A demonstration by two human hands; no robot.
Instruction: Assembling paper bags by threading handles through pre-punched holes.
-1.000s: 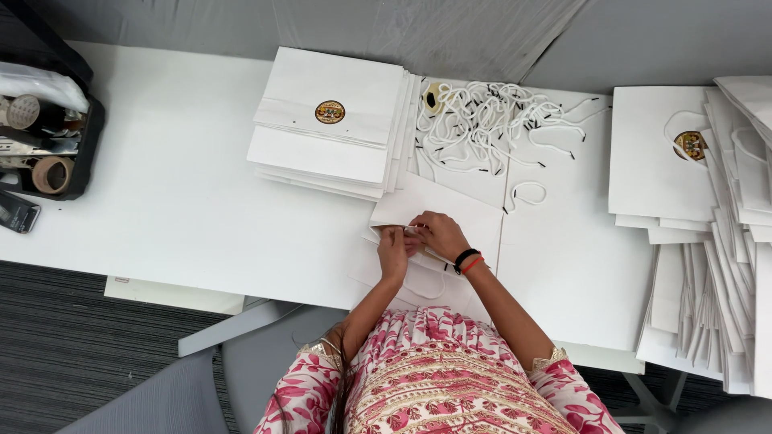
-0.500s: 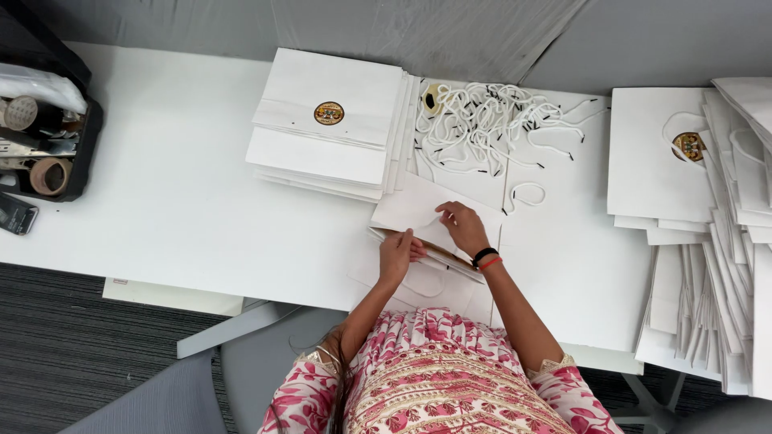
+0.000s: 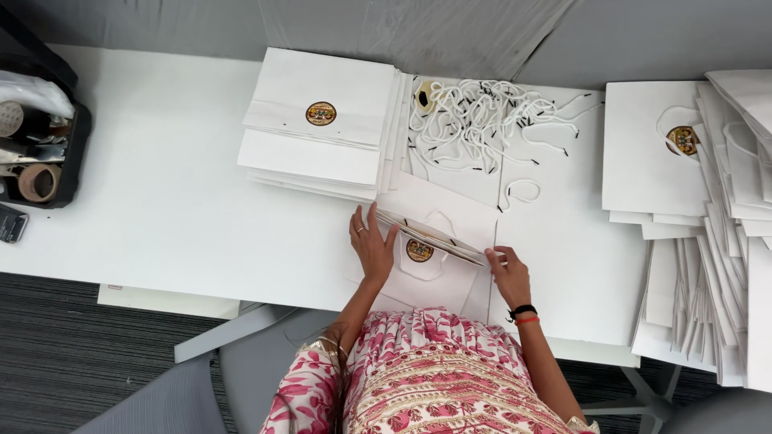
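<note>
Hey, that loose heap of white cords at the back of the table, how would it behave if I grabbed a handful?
The white cords look limp and thin, so they would probably droop and weigh little. They lie tangled over each other, so a handful would likely drag neighbours along. Their dark tips may snag. They should not roll on the table.

The black plastic organiser tray [image 3: 68, 165] at the left edge is cut off, its contents too small to tell. The fanned white paper bags [image 3: 728, 265] run past the right edge. Round gold seals [image 3: 321, 113] are illegible.
</note>
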